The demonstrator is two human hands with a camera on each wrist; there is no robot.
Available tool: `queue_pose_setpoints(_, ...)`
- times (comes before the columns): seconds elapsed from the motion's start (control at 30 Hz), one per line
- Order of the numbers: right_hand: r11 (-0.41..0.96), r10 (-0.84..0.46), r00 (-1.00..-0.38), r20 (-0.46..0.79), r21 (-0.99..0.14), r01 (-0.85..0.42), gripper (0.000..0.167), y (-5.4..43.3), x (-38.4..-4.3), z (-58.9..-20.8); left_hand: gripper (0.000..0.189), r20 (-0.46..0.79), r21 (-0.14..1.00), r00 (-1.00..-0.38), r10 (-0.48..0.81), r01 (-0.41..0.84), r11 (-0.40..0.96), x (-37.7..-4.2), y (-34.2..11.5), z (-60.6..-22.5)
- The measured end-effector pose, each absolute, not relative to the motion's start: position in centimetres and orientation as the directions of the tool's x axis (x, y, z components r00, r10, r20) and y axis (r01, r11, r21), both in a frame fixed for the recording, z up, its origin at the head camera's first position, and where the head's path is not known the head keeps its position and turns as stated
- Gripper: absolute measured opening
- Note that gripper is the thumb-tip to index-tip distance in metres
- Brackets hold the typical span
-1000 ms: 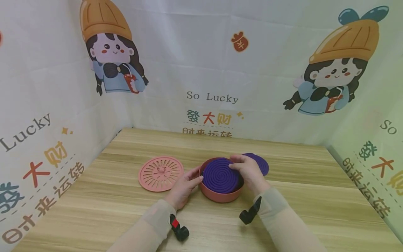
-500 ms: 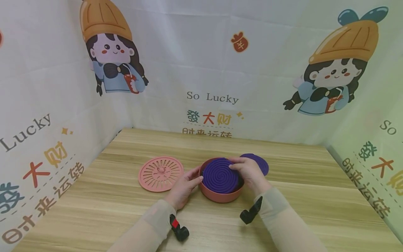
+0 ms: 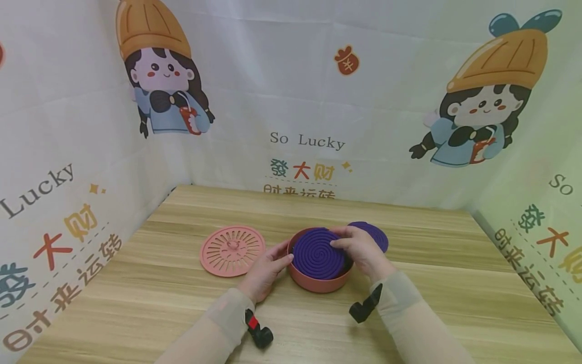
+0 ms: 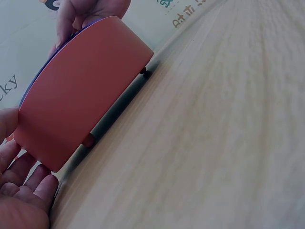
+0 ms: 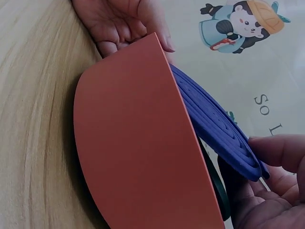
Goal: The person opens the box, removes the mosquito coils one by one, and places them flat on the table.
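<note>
A purple-blue spiral mosquito coil [image 3: 318,253] leans tilted in the mouth of a round pinkish-red mosquito coil box [image 3: 320,286]. My right hand [image 3: 364,251] pinches the coil's right edge between thumb and fingers. From the right wrist view, that edge of the coil [image 5: 214,117] stands raised above the box rim, while its other side dips in. My left hand [image 3: 267,270] grips the left side of the box, thumb at the rim and fingers against the outer wall. Small feet lift the box [image 4: 86,90] off the table in the left wrist view. The box's inside is mostly hidden.
To the left lies the round pink slotted lid [image 3: 233,246] with a small knob. A second purple coil [image 3: 376,237] lies behind my right hand, partly covered by it. Printed cloth [image 3: 300,91] walls off the back and sides of the wooden table [image 3: 182,298].
My right hand has shifted very slightly at the coil's edge, its fingertips drawing in closer to the coil. The left hand, box and lid have stayed in place.
</note>
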State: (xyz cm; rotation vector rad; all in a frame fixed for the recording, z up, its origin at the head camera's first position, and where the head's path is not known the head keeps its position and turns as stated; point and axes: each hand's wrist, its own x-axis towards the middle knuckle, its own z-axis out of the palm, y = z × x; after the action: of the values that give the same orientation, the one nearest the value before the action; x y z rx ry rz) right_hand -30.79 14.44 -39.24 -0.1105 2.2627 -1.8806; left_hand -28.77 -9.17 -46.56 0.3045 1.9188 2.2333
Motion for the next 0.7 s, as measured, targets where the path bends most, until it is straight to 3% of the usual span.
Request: queue_pose_setpoints(0.7, 0.162, -0.283, -0.948, -0.146, -0.981, 0.103, 0.052, 15.43, -30.78, -39.07, 0.054, 0.036, 0.991, -0.965, 0.260, 0.000, -0.137, -28.72, -9.22, -46.50)
